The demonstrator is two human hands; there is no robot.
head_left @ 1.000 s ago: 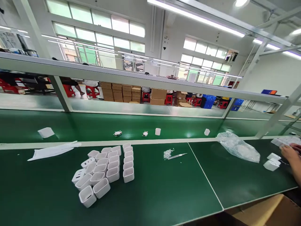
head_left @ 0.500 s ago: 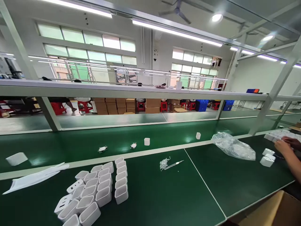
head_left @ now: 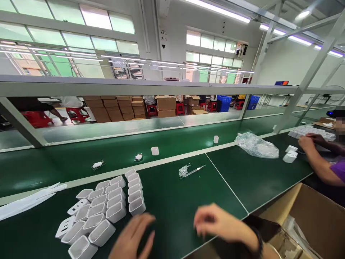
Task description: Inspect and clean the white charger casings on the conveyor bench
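Observation:
My left hand [head_left: 133, 237] is at the bottom edge, just right of the white housings, with its thumb and fingers apart and nothing visible between them. Over the front of the green table is my right hand [head_left: 215, 223], blurred by motion. Its fingers are loosely curled, with a gap to the thumb, and no object shows in them. Rows of open white plastic housings [head_left: 115, 205] stand to the left. Two housings among them show slotted faces [head_left: 66, 226]. Small clear pieces [head_left: 184, 171] lie in a pile beside a slim pointed tool [head_left: 195, 170].
Small white assemblies [head_left: 138, 157] and white housings [head_left: 155, 151] lie on the green strip behind. White gloves [head_left: 32, 199] lie at left, a clear plastic bag [head_left: 256, 145] at right. A co-worker's arm [head_left: 318, 158] reaches in near more white parts. An open cardboard box [head_left: 315, 216] stands lower right.
Both my hands have come into view from below. The view has tilted down and shifted, and the white piece at far left of the green strip is out of sight.

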